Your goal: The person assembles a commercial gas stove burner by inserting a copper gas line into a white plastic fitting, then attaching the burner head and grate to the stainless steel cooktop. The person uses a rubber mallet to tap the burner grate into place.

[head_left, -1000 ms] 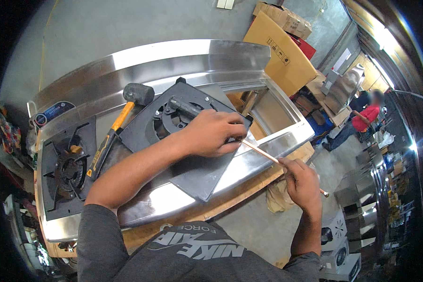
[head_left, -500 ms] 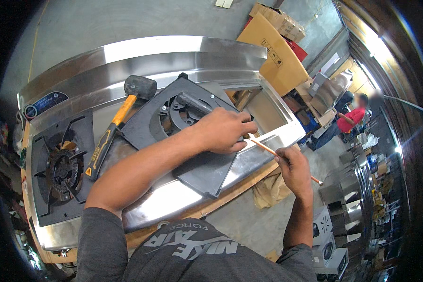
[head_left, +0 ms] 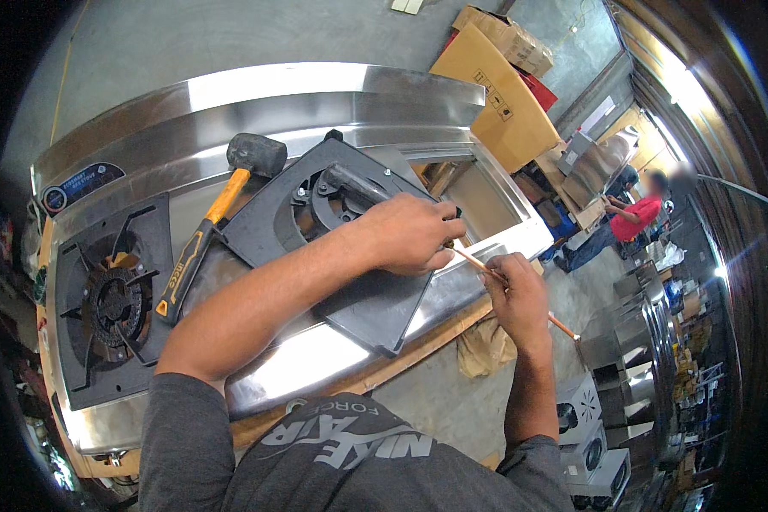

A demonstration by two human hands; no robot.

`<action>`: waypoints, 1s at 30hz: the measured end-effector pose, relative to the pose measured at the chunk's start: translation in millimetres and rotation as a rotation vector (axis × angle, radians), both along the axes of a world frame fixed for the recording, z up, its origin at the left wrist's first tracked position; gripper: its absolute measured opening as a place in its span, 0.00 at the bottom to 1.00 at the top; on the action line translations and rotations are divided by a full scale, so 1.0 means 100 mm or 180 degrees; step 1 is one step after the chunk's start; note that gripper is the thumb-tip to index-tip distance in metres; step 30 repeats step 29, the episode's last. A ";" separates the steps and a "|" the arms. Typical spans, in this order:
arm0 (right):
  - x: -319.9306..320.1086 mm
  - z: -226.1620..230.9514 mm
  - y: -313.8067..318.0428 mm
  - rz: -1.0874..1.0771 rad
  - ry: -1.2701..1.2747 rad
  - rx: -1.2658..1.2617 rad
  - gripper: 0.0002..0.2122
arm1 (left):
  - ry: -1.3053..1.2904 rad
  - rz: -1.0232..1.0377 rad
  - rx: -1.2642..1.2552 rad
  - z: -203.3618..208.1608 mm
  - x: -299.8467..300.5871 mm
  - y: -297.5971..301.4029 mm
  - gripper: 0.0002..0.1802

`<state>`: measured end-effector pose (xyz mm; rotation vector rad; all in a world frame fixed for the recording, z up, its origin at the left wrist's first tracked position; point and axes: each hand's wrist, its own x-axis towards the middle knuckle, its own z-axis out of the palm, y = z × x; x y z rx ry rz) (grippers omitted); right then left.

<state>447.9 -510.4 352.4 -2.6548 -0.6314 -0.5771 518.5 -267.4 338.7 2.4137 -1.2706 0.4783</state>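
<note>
A thin copper-coloured tube (head_left: 564,326) runs through the closed fingers of my right hand (head_left: 520,297). Its upper end reaches the fingertips of my left hand (head_left: 414,235), which are curled together at the right edge of a black burner plate (head_left: 264,218). What those left fingers pinch is hidden. The plate lies askew on a stainless steel gas stove (head_left: 273,375), with a dark burner pipe (head_left: 350,185) across its round opening. To its left lies a rubber mallet (head_left: 222,200) with a yellow and black handle, its black head towards the back.
A black grate with a burner (head_left: 115,299) sits at the stove's left end. An open rectangular bay (head_left: 491,200) shows at its right end. Cardboard boxes (head_left: 495,102) stand behind. Brown paper (head_left: 485,348) is below the front edge. A person in red (head_left: 636,220) stands far right.
My right hand has slid up and left along the tube, nearer my left hand. My left hand has stayed nearly in place at the plate's edge.
</note>
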 end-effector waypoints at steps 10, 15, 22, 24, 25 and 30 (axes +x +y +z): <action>0.07 0.03 -0.03 0.0010 0.0084 -0.0366 0.09 | -0.0278 -0.0015 0.0052 -0.03 -0.01 0.00 0.14; 0.14 -0.06 0.26 0.0164 -0.0164 -0.0116 0.11 | -0.0128 -0.0135 0.0017 -0.02 0.01 0.02 0.15; 0.22 -0.09 0.54 0.0060 -0.0671 -0.0405 0.08 | 0.0647 -0.0275 -0.0398 0.10 0.04 0.19 0.27; 0.23 -0.09 0.54 0.0136 -0.0635 -0.0447 0.08 | 0.0829 -0.0185 -0.0228 0.17 0.04 0.21 0.29; 0.23 -0.07 0.53 0.0179 -0.0571 -0.0484 0.08 | 0.0847 -0.0169 -0.0172 0.18 0.04 0.21 0.30; 0.35 0.03 0.45 0.0232 0.0230 -0.0585 0.08 | 0.0923 -0.0196 -0.0125 0.23 0.03 0.22 0.31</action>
